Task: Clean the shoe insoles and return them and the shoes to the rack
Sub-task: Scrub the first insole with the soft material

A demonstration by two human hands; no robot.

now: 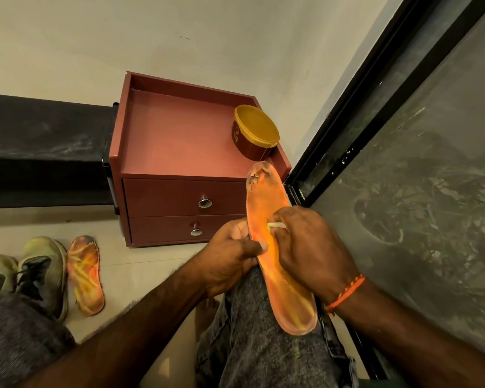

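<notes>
An orange insole (266, 197) with a worn, torn toe rests lengthwise on my right knee. My left hand (230, 256) grips its left edge near the middle. My right hand (311, 242) presses a small pale cloth (276, 226) against the insole's surface. A second orange insole (86, 275) lies flat on the floor at the lower left. Beside it stand two yellowish-green shoes (44, 270) with dark tongues, side by side.
A maroon two-drawer cabinet (179, 152) stands ahead against the wall, with a yellow-lidded tub (255, 133) on its top right corner. A dark low rack (42, 152) extends to the left. A black-framed glass door (403, 163) runs along the right.
</notes>
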